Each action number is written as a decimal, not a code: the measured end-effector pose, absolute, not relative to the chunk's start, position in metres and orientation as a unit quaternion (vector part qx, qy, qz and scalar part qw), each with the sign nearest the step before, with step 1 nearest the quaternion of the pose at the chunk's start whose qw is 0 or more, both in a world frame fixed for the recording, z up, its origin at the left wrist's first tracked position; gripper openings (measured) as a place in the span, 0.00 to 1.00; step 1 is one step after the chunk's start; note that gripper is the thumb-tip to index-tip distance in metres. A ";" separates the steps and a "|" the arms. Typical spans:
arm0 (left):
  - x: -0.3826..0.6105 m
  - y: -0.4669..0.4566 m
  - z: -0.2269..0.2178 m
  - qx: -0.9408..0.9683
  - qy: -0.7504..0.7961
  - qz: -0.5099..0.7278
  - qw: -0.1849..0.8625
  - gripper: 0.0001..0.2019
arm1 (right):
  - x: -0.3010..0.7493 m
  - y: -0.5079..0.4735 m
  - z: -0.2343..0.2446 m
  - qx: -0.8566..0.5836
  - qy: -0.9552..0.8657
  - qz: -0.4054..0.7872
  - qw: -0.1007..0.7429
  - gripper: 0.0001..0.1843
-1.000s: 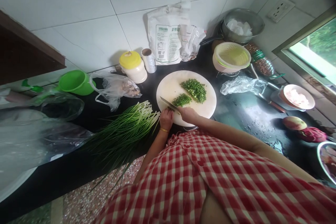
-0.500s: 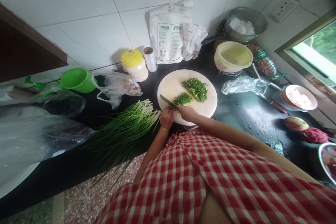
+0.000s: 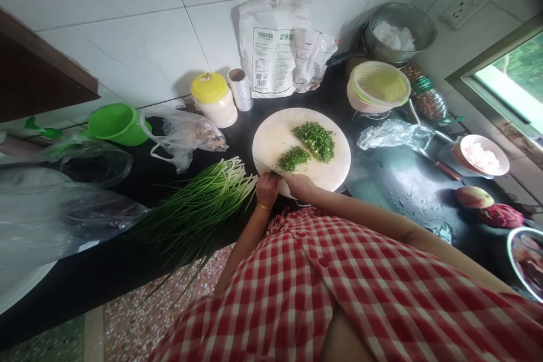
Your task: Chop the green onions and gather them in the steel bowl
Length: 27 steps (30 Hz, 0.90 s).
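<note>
My right hand (image 3: 299, 188) is closed around the handle of a kitchen knife (image 3: 266, 166), its blade slanting left over the near edge of a round white cutting board (image 3: 272, 129). Close beside it, my left hand (image 3: 267, 189) is curled at the board's edge, its fingers pressed on scallions that they mostly hide. Two heaps of chopped scallions lie on the board: a larger heap (image 3: 316, 140) to the right and a smaller heap (image 3: 292, 158) nearer the knife. Left of the board rests a bunch of whole scallions (image 3: 203, 198), white ends toward my left hand.
Behind the board stand a yellow-lidded jar (image 3: 214, 103), a plastic-film roll (image 3: 241, 90) and a white bag (image 3: 271, 51). A colander (image 3: 379, 90) and a bowl (image 3: 483, 157) are at right. A green container (image 3: 119, 125) and plastic bags (image 3: 182, 133) are at left.
The knife blade has tilted, so that its face now shows as a thin line. Both hands stay close together at the board's near edge. The whole view has shifted slightly.
</note>
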<state>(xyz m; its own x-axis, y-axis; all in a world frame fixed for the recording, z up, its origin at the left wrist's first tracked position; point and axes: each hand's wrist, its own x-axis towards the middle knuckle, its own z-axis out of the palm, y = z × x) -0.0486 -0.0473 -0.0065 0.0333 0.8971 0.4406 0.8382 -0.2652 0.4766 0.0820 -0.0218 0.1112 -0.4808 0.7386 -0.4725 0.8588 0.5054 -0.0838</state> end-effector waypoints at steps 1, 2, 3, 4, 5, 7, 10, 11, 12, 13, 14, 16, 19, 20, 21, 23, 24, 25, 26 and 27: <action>-0.049 -0.047 -0.006 0.720 0.603 0.342 0.042 0.09 | 0.081 -0.020 0.110 0.473 0.847 -0.155 0.189 0.16; -0.049 -0.047 -0.004 0.721 0.602 0.341 0.041 0.09 | 0.081 -0.018 0.109 0.475 0.846 -0.153 0.187 0.16; -0.049 -0.048 -0.002 0.721 0.603 0.339 0.041 0.09 | 0.081 -0.016 0.109 0.479 0.844 -0.151 0.186 0.16; -0.050 -0.049 0.000 0.720 0.605 0.337 0.041 0.09 | 0.083 -0.014 0.110 0.483 0.842 -0.150 0.188 0.16; -0.051 -0.050 0.003 0.721 0.605 0.333 0.042 0.09 | 0.085 -0.012 0.111 0.487 0.839 -0.150 0.191 0.16; -0.052 -0.052 0.008 0.730 0.601 0.323 0.045 0.09 | 0.090 -0.011 0.115 0.490 0.836 -0.150 0.196 0.16; -0.053 -0.054 0.011 0.745 0.592 0.304 0.041 0.08 | 0.095 -0.016 0.121 0.484 0.839 -0.152 0.200 0.17; -0.053 -0.053 0.010 0.747 0.592 0.299 0.036 0.08 | 0.096 -0.018 0.122 0.481 0.840 -0.153 0.200 0.18; -0.053 -0.052 0.010 0.748 0.593 0.295 0.029 0.08 | 0.096 -0.020 0.123 0.479 0.840 -0.156 0.201 0.19; -0.053 -0.051 0.009 0.748 0.595 0.293 0.021 0.08 | 0.096 -0.022 0.124 0.478 0.840 -0.158 0.202 0.19; -0.052 -0.050 0.008 0.748 0.596 0.293 0.013 0.08 | 0.095 -0.023 0.124 0.477 0.840 -0.159 0.204 0.20; -0.051 -0.047 0.006 0.745 0.599 0.295 0.001 0.09 | 0.094 -0.022 0.124 0.475 0.841 -0.158 0.207 0.19; -0.049 -0.045 0.004 0.737 0.604 0.302 -0.004 0.10 | 0.092 -0.020 0.120 0.466 0.846 -0.157 0.206 0.17; -0.048 -0.045 0.004 0.735 0.605 0.305 -0.004 0.09 | 0.091 -0.018 0.118 0.463 0.848 -0.158 0.204 0.17; -0.048 -0.045 0.004 0.734 0.606 0.307 -0.002 0.09 | 0.090 -0.017 0.116 0.462 0.849 -0.158 0.202 0.17; -0.049 -0.046 0.005 0.733 0.604 0.312 0.006 0.09 | 0.089 -0.016 0.113 0.464 0.850 -0.157 0.196 0.17; -0.049 -0.047 0.005 0.734 0.602 0.314 0.011 0.09 | 0.088 -0.015 0.112 0.466 0.848 -0.157 0.196 0.17; -0.050 -0.048 0.006 0.735 0.600 0.314 0.014 0.09 | 0.089 -0.014 0.112 0.470 0.846 -0.156 0.198 0.17; -0.050 -0.049 0.006 0.736 0.600 0.313 0.014 0.09 | 0.090 -0.014 0.113 0.474 0.843 -0.154 0.200 0.17; -0.050 -0.050 0.007 0.734 0.602 0.313 0.012 0.09 | 0.091 -0.014 0.114 0.476 0.843 -0.152 0.201 0.17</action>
